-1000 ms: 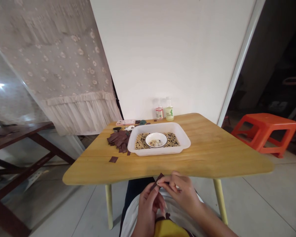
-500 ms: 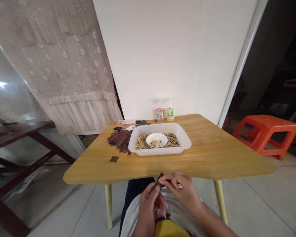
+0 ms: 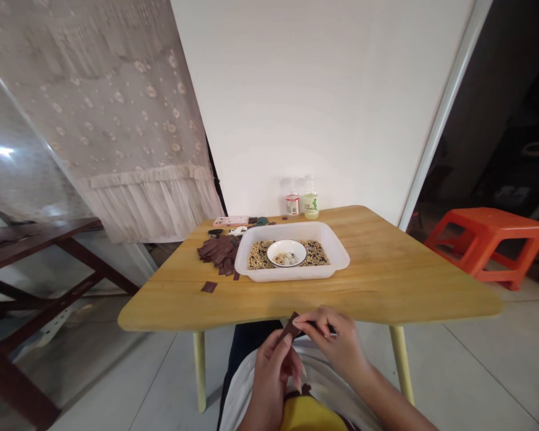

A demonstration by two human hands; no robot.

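Observation:
Just in front of the table's near edge, my left hand (image 3: 276, 365) grips a small dark brown flat piece (image 3: 289, 328) between thumb and fingers. It looks like fabric or thin leather and appears folded. My right hand (image 3: 335, 335) is closed in a pinch at the upper right edge of this piece; whether anything tiny is between those fingertips is hidden. A single brown square (image 3: 209, 287) lies on the table to the left, in front of a heap of similar brown pieces (image 3: 219, 251).
On the wooden table (image 3: 386, 281) stands a white plastic tub (image 3: 291, 275) of mixed light and dark beans, with a white bowl (image 3: 287, 245) inside. Two bottles (image 3: 311, 206) and a pink phone (image 3: 231, 221) sit at the back. An orange stool (image 3: 489, 239) stands right.
My right fingertips have shifted slightly up and right along the brown piece, and more of it shows. My left hand keeps its hold. The view has moved a little.

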